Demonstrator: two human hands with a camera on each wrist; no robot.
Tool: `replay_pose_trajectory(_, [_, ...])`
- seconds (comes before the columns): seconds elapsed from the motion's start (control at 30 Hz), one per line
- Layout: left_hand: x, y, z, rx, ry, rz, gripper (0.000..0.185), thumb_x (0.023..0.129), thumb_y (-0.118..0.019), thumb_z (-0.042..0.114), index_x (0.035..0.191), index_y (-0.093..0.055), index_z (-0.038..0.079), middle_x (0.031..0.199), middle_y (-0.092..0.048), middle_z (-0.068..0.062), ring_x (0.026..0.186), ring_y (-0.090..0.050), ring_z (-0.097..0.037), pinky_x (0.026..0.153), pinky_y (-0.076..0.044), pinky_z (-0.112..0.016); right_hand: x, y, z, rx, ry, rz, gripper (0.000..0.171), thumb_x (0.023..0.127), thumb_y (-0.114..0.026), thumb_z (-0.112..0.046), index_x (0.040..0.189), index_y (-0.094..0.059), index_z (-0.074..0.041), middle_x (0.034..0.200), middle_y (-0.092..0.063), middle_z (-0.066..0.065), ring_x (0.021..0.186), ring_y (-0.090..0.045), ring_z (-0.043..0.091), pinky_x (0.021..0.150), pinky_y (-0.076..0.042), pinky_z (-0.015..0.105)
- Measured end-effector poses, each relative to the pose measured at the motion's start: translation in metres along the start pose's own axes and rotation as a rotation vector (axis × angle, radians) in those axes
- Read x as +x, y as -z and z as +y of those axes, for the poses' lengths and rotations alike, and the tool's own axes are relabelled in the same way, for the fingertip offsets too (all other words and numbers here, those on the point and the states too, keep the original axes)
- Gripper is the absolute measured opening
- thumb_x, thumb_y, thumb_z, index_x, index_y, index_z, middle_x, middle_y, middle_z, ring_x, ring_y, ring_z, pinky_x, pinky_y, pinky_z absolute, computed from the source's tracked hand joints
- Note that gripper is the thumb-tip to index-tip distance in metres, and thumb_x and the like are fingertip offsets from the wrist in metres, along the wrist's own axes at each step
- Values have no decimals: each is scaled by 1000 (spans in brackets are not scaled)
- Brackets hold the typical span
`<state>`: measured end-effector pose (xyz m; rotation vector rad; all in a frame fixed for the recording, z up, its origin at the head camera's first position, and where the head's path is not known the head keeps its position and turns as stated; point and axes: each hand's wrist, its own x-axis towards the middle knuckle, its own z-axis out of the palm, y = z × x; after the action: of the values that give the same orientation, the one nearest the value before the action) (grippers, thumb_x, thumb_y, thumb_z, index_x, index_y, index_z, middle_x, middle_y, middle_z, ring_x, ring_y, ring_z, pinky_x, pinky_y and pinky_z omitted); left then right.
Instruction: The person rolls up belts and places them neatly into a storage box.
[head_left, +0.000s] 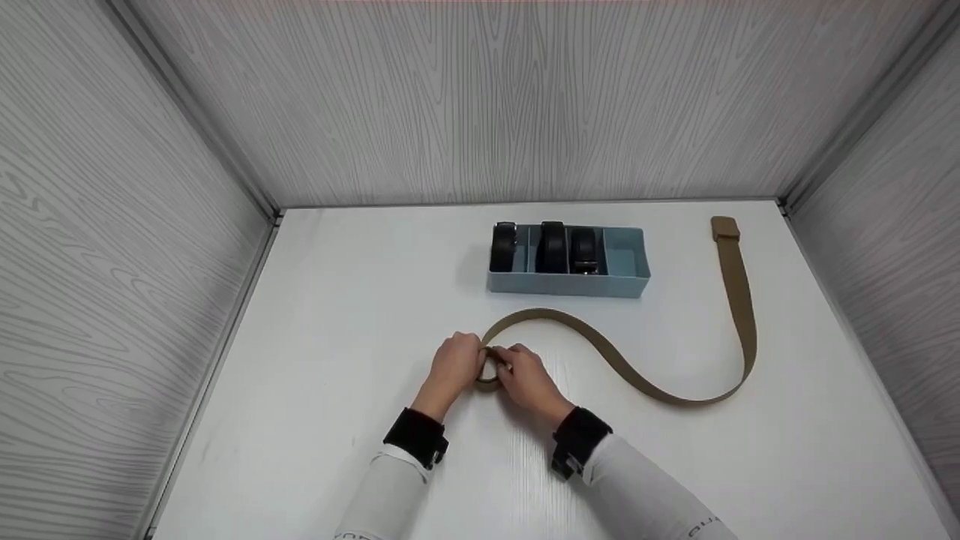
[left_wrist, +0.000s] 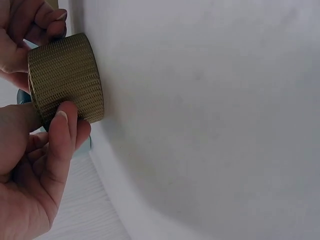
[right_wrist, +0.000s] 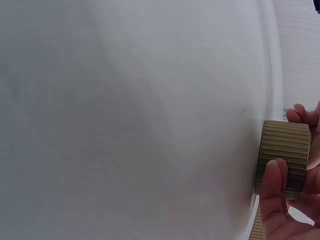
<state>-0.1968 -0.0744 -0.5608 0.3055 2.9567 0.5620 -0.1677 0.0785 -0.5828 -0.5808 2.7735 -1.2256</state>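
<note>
A tan woven belt [head_left: 622, 367] lies on the white table, its near end wound into a ring standing on edge between my hands. From that coil the strap snakes away to the right, up to a tan buckle [head_left: 724, 228]. My left hand [head_left: 456, 364] pinches the left side of the coil, thumb inside and fingers outside, as the left wrist view shows of the ribbed webbing [left_wrist: 67, 75]. On the opposite side my right hand [head_left: 529, 379] grips the same coil [right_wrist: 284, 147] between thumb and fingers.
Behind the hands stands a blue divided box [head_left: 566, 285]. Three rolled black belts, one being the middle roll [head_left: 553, 247], sit in its compartments, and the rightmost compartment [head_left: 624, 259] holds nothing. Grey wood-grain panels [head_left: 465, 105] wall the table at the back and sides.
</note>
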Motion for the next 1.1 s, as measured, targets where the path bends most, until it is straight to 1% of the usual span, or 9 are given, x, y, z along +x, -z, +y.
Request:
replay_pose_trajectory(0.1, [0,0,0,28,10,-14,20,91,-62,5,71,-65,3,65,-61,-6,56,-51,-17,54,-46,-34,0,-1,0,4,3,-5,35,94,-54,-2,128,-62,0,100,-61,12,90,-58,23,80,-48,39])
replay_pose_trajectory(0.2, [-2,-2,0,50,17,9,15,89,-63,3,76,-68,1,69,-64,-10,61,-60,-20,56,-49,-36,-1,-3,0,17,-26,-14,35,95,-55,-3,129,-61,0,101,-61,12,89,-58,22,80,-48,38])
replay_pose_trajectory(0.33, [-6,-7,1,34,36,63,11,87,-65,0,76,-68,0,71,-65,-13,66,-65,-27,57,-51,-39,-5,-4,-4,74,-112,18,36,95,-61,-8,128,-56,5,98,-59,11,86,-58,21,76,-49,36])
replay_pose_trajectory(0.47, [-8,-9,3,-2,54,85,10,85,-64,-3,77,-69,-1,71,-65,-14,64,-65,-26,57,-51,-39,-8,-5,-10,108,-174,68,34,92,-66,-11,121,-58,3,91,-57,7,82,-56,19,74,-48,35])
replay_pose_trajectory(0.63, [-10,-7,2,62,39,64,10,87,-64,1,80,-72,0,73,-67,-13,65,-66,-25,57,-52,-38,-6,-8,-12,47,-142,104,30,87,-64,-4,117,-65,0,92,-61,8,82,-55,19,75,-46,34])
replay_pose_trajectory(0.77, [-9,-5,-1,124,-27,62,15,89,-65,6,76,-71,3,72,-67,-11,64,-65,-25,55,-50,-37,-4,-11,-13,29,-100,102,31,84,-62,0,115,-68,-1,95,-63,9,84,-56,19,76,-47,34])
replay_pose_trajectory(0.87, [-7,-4,-5,132,-72,68,17,90,-64,6,73,-69,3,69,-66,-11,62,-64,-25,53,-49,-37,-2,-11,-13,19,-53,75,30,88,-61,1,117,-69,-3,97,-63,9,86,-57,18,75,-48,32])
replay_pose_trajectory(1.0, [-7,-5,-8,126,-75,71,15,89,-64,4,76,-70,1,69,-65,-11,63,-65,-28,55,-49,-38,-1,-7,-11,5,-18,31,31,93,-59,-1,123,-65,0,104,-63,13,92,-59,22,75,-49,33])
replay_pose_trajectory(1.1, [-7,-6,-7,111,-52,77,12,87,-65,2,77,-70,0,70,-65,-13,65,-65,-30,57,-50,-40,0,-2,-10,15,-75,17,33,93,-63,-5,124,-61,4,106,-61,16,96,-60,27,78,-49,37])
